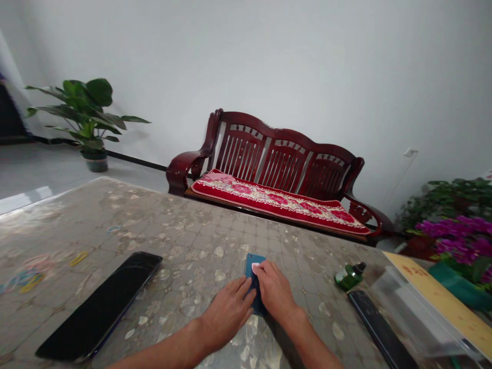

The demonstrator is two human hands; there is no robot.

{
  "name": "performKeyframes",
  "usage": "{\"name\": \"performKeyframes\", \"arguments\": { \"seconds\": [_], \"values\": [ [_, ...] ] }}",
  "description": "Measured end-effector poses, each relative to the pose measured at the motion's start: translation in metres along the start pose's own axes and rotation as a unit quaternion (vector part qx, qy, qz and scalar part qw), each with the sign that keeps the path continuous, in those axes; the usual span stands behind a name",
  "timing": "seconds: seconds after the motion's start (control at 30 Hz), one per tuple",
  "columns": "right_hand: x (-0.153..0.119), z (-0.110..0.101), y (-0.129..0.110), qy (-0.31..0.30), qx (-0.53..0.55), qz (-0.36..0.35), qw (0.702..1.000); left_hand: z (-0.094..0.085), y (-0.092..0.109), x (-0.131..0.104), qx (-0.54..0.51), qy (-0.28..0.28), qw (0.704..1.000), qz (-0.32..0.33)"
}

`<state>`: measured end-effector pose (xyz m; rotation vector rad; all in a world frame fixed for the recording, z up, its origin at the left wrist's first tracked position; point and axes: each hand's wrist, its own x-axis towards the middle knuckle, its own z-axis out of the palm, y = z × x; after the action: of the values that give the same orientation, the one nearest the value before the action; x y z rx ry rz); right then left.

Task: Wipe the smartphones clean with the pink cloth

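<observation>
A slim blue phone (254, 259) lies on the patterned tablecloth (184, 297) in front of me, its far end showing beyond my fingers. My left hand (229, 306) is palm down, with its fingers over the phone's left edge, holding it against the table. My right hand (275, 288) has its fingers closed on a small pale pink-white pad (255, 267) and presses it on the phone's upper part. The pad's exact kind is unclear. Both hands cover much of the phone's lower half.
Left of my hands lies a large black-screened device (102, 307), with several coloured bands (33, 277) beyond it. To the right are a green bottle (349, 277), a black phone-like slab (380, 328), a clear plastic box (415, 312) and purple flowers (457, 238). A wooden bench (269, 154) stands behind.
</observation>
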<state>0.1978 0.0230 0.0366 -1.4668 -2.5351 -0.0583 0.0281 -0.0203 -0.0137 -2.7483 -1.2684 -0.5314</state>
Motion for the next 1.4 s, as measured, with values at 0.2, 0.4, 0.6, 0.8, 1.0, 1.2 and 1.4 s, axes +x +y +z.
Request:
{"name": "performKeyframes", "arguments": {
  "seconds": [0.2, 0.4, 0.6, 0.8, 1.0, 1.2, 1.4],
  "values": [
    [0.022, 0.005, 0.004, 0.002, -0.033, 0.037, 0.999, -0.003, 0.001, 0.000, -0.001, 0.002, 1.000, 0.001],
    [0.017, 0.008, 0.002, 0.011, -0.018, 0.007, 1.000, -0.004, 0.002, -0.001, -0.020, -0.004, 1.000, -0.008],
    [0.022, 0.012, 0.002, 0.027, -0.013, 0.004, 1.000, -0.005, 0.002, 0.000, -0.020, 0.010, 1.000, 0.001],
    [0.027, 0.013, 0.002, 0.024, -0.008, -0.002, 1.000, -0.005, 0.002, 0.000, -0.016, 0.009, 1.000, 0.002],
    [0.024, 0.011, 0.000, 0.008, 0.004, -0.038, 0.999, -0.002, 0.002, 0.001, -0.017, 0.009, 1.000, 0.001],
    [0.044, 0.013, 0.002, 0.009, -0.024, -0.023, 0.999, -0.001, 0.002, 0.000, -0.020, 0.002, 1.000, 0.002],
    [0.033, 0.009, 0.003, -0.001, -0.003, -0.082, 0.997, 0.005, 0.002, 0.000, -0.023, 0.018, 1.000, -0.006]
  ]
}}
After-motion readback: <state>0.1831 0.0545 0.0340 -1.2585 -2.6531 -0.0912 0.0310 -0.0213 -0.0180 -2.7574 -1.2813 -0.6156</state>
